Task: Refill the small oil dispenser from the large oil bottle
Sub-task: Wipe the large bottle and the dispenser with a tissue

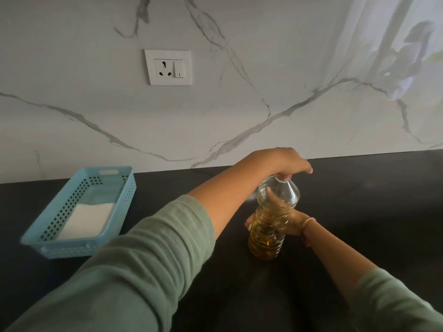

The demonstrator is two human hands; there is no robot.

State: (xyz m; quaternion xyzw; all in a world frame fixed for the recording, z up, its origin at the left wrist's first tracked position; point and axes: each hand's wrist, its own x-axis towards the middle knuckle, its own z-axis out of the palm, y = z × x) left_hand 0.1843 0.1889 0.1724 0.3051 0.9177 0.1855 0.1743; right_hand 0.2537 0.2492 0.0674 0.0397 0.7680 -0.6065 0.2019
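On the black counter (pixel 359 212) the bottle (pixel 268 236) stands upright, about half full of oil, so probably heavy at the bottom. Its thin ribbed plastic will likely give under a squeeze (maybe also greasy). The right hand (pixel 293 225) grips the ribbed middle, a good place to hold, and the left hand (pixel 287 161) curls over the red cap (pixel 284 174). A blue basket (pixel 72 250) lies well apart at the left and nothing blocks the way; no dispenser is in view

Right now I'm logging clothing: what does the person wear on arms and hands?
A sage-green left sleeve and right sleeve, ending short of the wrists. A thin gold bangle on the right wrist. The left hand and right hand are ungloved.
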